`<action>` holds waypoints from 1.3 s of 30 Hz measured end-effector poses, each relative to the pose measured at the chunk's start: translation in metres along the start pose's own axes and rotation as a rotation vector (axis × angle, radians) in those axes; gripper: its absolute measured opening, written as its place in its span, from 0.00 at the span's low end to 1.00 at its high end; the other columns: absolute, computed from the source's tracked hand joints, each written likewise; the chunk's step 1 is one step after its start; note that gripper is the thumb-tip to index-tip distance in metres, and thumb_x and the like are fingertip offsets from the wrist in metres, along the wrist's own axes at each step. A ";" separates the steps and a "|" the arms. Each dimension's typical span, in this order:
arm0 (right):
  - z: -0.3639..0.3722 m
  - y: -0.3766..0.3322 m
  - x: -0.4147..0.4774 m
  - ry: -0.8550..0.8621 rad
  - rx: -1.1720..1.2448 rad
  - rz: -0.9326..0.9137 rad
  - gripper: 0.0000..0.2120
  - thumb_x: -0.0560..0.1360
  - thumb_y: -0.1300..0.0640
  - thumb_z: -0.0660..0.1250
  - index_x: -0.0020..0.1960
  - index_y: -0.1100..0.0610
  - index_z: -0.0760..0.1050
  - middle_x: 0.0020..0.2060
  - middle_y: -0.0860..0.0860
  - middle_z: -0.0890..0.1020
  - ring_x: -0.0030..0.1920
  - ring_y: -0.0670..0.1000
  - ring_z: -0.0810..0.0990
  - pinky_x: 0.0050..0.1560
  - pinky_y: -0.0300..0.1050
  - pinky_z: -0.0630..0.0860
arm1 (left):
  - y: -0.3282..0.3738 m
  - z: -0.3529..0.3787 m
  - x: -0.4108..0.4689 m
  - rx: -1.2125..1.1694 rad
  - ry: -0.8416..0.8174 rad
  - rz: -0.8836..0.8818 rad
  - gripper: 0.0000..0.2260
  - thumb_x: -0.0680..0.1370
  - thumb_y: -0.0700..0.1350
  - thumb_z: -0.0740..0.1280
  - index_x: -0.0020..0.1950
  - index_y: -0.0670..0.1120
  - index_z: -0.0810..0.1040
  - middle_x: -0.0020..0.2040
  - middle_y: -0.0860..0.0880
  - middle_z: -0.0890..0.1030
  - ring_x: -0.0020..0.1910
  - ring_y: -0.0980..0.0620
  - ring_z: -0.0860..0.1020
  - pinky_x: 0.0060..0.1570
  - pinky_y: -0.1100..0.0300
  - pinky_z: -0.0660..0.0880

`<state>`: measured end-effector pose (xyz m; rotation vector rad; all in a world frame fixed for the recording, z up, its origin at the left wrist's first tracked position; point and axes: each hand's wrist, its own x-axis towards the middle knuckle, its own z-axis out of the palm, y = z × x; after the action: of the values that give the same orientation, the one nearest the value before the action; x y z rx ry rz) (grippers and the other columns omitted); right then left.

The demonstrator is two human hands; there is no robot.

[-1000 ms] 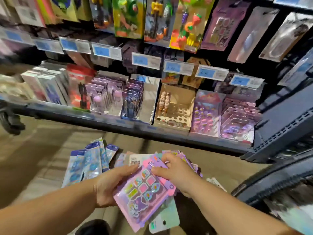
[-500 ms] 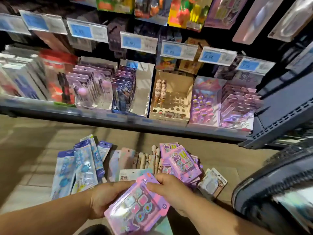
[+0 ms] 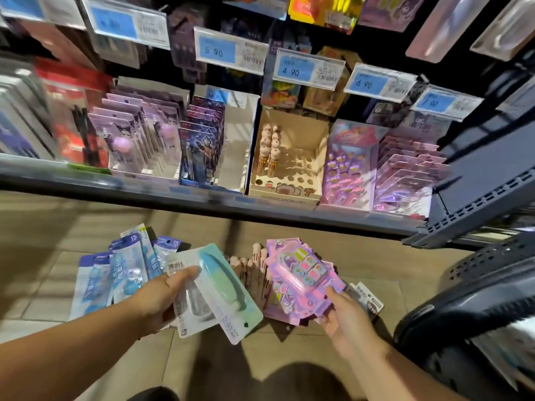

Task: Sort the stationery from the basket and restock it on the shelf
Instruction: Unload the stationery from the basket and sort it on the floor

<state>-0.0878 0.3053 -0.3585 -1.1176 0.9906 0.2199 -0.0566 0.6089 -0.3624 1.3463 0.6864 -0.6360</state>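
The left hand (image 3: 156, 299), no longer on the pink pack (image 3: 304, 273), now grips a mint-green pack (image 3: 228, 287) left of the pink pile (image 3: 280, 302). The right hand (image 3: 347, 322) pinches the pink pack's near corner, now laid atop that pile. Beyond the pile stands the shelf (image 3: 202, 198).

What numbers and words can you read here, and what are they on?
"5 90": first sharp price tag
"4 90": second price tag
"6 90": third price tag
"7 90": fourth price tag
"15": tops of the blue packs
Too blurred: the top-left price tag, and the print on the white packet in the left hand.
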 end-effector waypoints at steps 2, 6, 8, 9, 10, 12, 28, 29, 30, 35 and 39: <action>-0.001 0.000 0.012 0.069 0.009 0.012 0.07 0.81 0.61 0.60 0.57 0.59 0.73 0.38 0.55 0.79 0.33 0.49 0.71 0.31 0.40 0.64 | -0.002 0.004 0.001 0.004 -0.024 -0.007 0.15 0.80 0.48 0.65 0.59 0.37 0.78 0.49 0.37 0.85 0.50 0.35 0.82 0.59 0.40 0.76; 0.002 -0.002 0.026 0.145 -0.010 0.064 0.04 0.81 0.62 0.60 0.48 0.59 0.73 0.35 0.53 0.74 0.31 0.47 0.65 0.27 0.37 0.61 | -0.002 0.012 0.003 0.000 -0.053 -0.012 0.15 0.80 0.49 0.65 0.58 0.38 0.78 0.50 0.38 0.85 0.51 0.36 0.83 0.60 0.38 0.75; 0.005 -0.001 0.029 0.169 -0.010 0.106 0.06 0.81 0.63 0.61 0.45 0.58 0.72 0.34 0.53 0.73 0.30 0.46 0.65 0.22 0.33 0.62 | 0.000 0.015 0.003 -0.017 -0.052 -0.010 0.16 0.79 0.50 0.66 0.59 0.39 0.78 0.50 0.38 0.85 0.51 0.36 0.83 0.60 0.38 0.75; 0.006 0.001 0.031 0.189 -0.009 0.126 0.07 0.81 0.63 0.61 0.44 0.58 0.72 0.34 0.53 0.73 0.31 0.46 0.66 0.21 0.33 0.64 | 0.001 0.017 0.003 -0.025 -0.060 -0.008 0.16 0.79 0.50 0.67 0.60 0.39 0.78 0.51 0.38 0.84 0.52 0.36 0.82 0.60 0.37 0.75; 0.006 0.002 0.032 0.206 -0.008 0.137 0.07 0.81 0.63 0.61 0.44 0.59 0.72 0.34 0.53 0.74 0.31 0.46 0.67 0.20 0.32 0.66 | 0.001 0.018 0.004 -0.034 -0.065 -0.005 0.16 0.79 0.50 0.67 0.60 0.40 0.78 0.52 0.39 0.84 0.53 0.36 0.82 0.61 0.37 0.75; 0.004 0.005 0.034 0.227 -0.023 0.139 0.07 0.80 0.65 0.61 0.44 0.61 0.72 0.35 0.54 0.74 0.32 0.47 0.69 0.24 0.32 0.73 | 0.001 0.021 0.004 -0.036 -0.071 -0.002 0.15 0.79 0.50 0.66 0.60 0.40 0.78 0.52 0.39 0.85 0.53 0.37 0.82 0.61 0.39 0.75; 0.038 0.029 -0.040 -0.355 -0.667 0.041 0.12 0.75 0.49 0.70 0.55 0.52 0.74 0.48 0.51 0.84 0.52 0.54 0.82 0.52 0.53 0.77 | -0.014 0.031 -0.001 -0.008 -0.114 -0.033 0.18 0.77 0.50 0.69 0.61 0.40 0.78 0.51 0.40 0.85 0.49 0.40 0.84 0.56 0.45 0.78; 0.039 0.035 -0.044 -0.391 -0.734 0.042 0.12 0.74 0.49 0.71 0.55 0.52 0.74 0.48 0.51 0.85 0.51 0.54 0.83 0.51 0.54 0.78 | -0.020 0.030 -0.003 -0.002 -0.120 -0.045 0.18 0.76 0.50 0.70 0.61 0.40 0.78 0.51 0.40 0.85 0.50 0.39 0.84 0.55 0.45 0.78; 0.039 0.042 -0.045 -0.407 -0.781 0.036 0.13 0.73 0.49 0.72 0.54 0.51 0.74 0.48 0.51 0.85 0.50 0.54 0.84 0.48 0.54 0.78 | -0.025 0.028 -0.004 0.005 -0.122 -0.058 0.18 0.76 0.49 0.70 0.61 0.40 0.78 0.51 0.40 0.85 0.49 0.39 0.84 0.54 0.45 0.79; 0.024 0.056 -0.049 -0.358 -0.772 0.041 0.12 0.74 0.55 0.72 0.56 0.53 0.75 0.50 0.48 0.83 0.50 0.46 0.81 0.46 0.39 0.77 | -0.046 0.014 -0.006 0.035 -0.133 -0.125 0.23 0.69 0.48 0.76 0.60 0.39 0.78 0.49 0.40 0.85 0.48 0.39 0.84 0.52 0.46 0.80; 0.004 0.059 -0.048 -0.242 -0.697 0.079 0.13 0.75 0.54 0.70 0.58 0.51 0.73 0.52 0.48 0.80 0.54 0.47 0.78 0.55 0.43 0.76 | -0.053 0.009 -0.003 0.053 -0.140 -0.121 0.25 0.64 0.47 0.76 0.59 0.40 0.79 0.49 0.40 0.85 0.49 0.39 0.84 0.52 0.47 0.79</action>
<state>-0.1484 0.3509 -0.3600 -1.6335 0.7527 0.7895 -0.0975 0.5940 -0.3934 1.3026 0.6450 -0.8428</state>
